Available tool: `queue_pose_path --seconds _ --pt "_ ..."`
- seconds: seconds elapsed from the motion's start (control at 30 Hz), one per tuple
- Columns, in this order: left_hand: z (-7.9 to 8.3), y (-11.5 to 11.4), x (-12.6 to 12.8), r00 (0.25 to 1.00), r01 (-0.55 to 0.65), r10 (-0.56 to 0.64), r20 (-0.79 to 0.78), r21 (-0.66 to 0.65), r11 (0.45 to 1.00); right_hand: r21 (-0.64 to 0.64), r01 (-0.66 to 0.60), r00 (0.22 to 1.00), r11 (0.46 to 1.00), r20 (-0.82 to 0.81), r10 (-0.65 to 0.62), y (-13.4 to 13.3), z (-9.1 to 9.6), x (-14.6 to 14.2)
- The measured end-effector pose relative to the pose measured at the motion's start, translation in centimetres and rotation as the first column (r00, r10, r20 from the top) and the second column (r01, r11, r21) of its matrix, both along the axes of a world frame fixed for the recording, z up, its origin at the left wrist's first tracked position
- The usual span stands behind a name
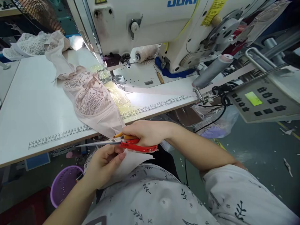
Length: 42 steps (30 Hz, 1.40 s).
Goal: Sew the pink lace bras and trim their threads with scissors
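My right hand (pixel 150 132) is closed around a pair of scissors (pixel 139 147) with red handles; an orange part shows by the fingers. The blades point left, just above my left hand, and I cannot tell whether they are apart. My left hand (pixel 105 164) pinches the edge of pale pink fabric (pixel 133 162) in front of my body. A pale pink lace bra (pixel 93 100) lies on the white table (pixel 42 103). Its near band hangs over the front edge towards my hands, and where it joins the fabric is hidden.
The sewing machine (pixel 145 25) stands behind the bra, with a wooden-handled tool (pixel 160 77) on its bed. More lace pieces (pixel 30 45) lie at the back left. A control panel (pixel 262 97) juts out on the right. A purple basket (pixel 59 187) stands below the table.
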State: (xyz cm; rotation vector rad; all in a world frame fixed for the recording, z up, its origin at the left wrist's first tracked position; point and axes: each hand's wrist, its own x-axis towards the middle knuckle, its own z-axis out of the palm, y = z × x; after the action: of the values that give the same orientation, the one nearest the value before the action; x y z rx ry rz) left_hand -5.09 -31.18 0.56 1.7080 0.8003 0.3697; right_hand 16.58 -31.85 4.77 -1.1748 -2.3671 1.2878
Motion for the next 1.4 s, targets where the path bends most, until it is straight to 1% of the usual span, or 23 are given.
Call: queue_pose_path --seconds 0.07,0.13,0.3,0.5,0.63,0.73,0.8,0.83,0.87,0.9,0.93,0.97,1.0,1.03,1.07,1.13,1.2,1.23,1.3,1.4 --pt "0.0 0.1 0.1 0.998 -0.059 0.06 0.024 -0.059 0.997 0.006 0.018 1.0 1.0 -0.01 -0.018 0.1 0.1 0.3" --pt "0.0 0.1 0.2 0.995 -0.089 0.092 0.026 -0.093 0.992 0.013 0.019 1.0 1.0 -0.017 -0.019 0.3 0.2 0.4" --pt "-0.1 0.0 0.6 0.985 -0.174 0.171 -0.033 -0.154 0.973 0.053 0.01 1.0 0.999 -0.01 -0.01 0.5 -0.1 0.3" --pt "0.1 0.0 1.1 0.976 -0.196 0.177 -0.127 -0.155 0.968 0.084 -0.007 1.0 0.996 -0.014 0.008 0.6 -0.4 0.2" --pt "0.6 0.0 1.5 0.968 -0.22 0.193 -0.162 -0.166 0.961 0.064 -0.01 1.0 0.998 -0.014 0.011 0.5 -0.3 0.3" --pt "0.3 -0.1 1.4 0.959 -0.24 0.198 -0.202 -0.215 0.947 0.051 -0.016 0.999 0.999 -0.036 0.018 0.4 -0.4 0.3" --pt "-0.2 -0.3 1.3 0.964 -0.242 0.197 -0.18 -0.281 0.929 0.046 -0.004 0.998 0.999 -0.054 0.007 0.1 -0.6 0.1" --pt "-0.5 -0.4 1.3 0.969 -0.238 0.202 -0.144 -0.318 0.918 0.042 0.031 0.997 0.999 -0.066 -0.028 -0.2 -0.7 0.1" --pt "-0.7 -0.4 1.2 0.972 -0.235 0.214 -0.098 -0.35 0.907 0.034 0.099 0.992 0.994 -0.084 -0.096 -0.6 -0.8 0.0" --pt "-1.0 -0.5 1.2 0.971 -0.236 0.234 -0.053 -0.374 0.897 0.02 0.199 0.974 0.98 -0.113 -0.195 -1.2 -1.0 0.0" --pt "-1.1 -0.6 1.1 0.965 -0.249 0.262 -0.021 -0.389 0.887 -0.003 0.311 0.939 0.95 -0.153 -0.308 -2.0 -1.2 0.1" --pt "-1.3 -0.6 1.1 0.955 -0.274 0.296 -0.007 -0.396 0.876 -0.029 0.414 0.89 0.91 -0.198 -0.412 -2.9 -1.4 0.1" --pt "-1.3 -0.6 1.1 0.944 -0.306 0.331 -0.007 -0.396 0.865 -0.057 0.49 0.839 0.87 -0.238 -0.489 -3.9 -1.7 0.3" --pt "-1.4 -0.7 1.0 0.933 -0.335 0.36 -0.011 -0.398 0.854 -0.076 0.511 0.817 0.857 -0.267 -0.511 -4.9 -2.1 0.5" --pt "-1.4 -0.7 1.0 0.923 -0.356 0.384 -0.013 -0.403 0.843 -0.078 0.491 0.827 0.867 -0.27 -0.493 -5.9 -2.6 0.7" --pt "-1.5 -0.8 1.0 0.905 -0.385 0.425 0.005 -0.416 0.824 -0.112 0.385 0.894 0.916 -0.201 -0.401 -7.9 -3.8 1.1" --pt "-1.4 -0.9 1.2 0.896 -0.396 0.443 0.015 -0.425 0.814 -0.152 0.313 0.942 0.937 -0.074 -0.327 -9.5 -5.1 1.3" --pt "-1.3 -0.9 1.3 0.895 -0.401 0.446 0.014 -0.418 0.815 -0.163 0.308 0.948 0.937 -0.025 -0.316 -10.1 -5.7 1.3" --pt "-1.1 -1.0 1.6 0.901 -0.4 0.435 0.001 -0.387 0.831 -0.172 0.336 0.941 0.926 0.027 -0.336 -10.8 -6.6 1.1" --pt "-0.8 -1.1 2.1 0.917 -0.378 0.399 -0.009 -0.339 0.861 -0.185 0.372 0.927 0.91 0.018 -0.375 -11.0 -7.1 0.6"
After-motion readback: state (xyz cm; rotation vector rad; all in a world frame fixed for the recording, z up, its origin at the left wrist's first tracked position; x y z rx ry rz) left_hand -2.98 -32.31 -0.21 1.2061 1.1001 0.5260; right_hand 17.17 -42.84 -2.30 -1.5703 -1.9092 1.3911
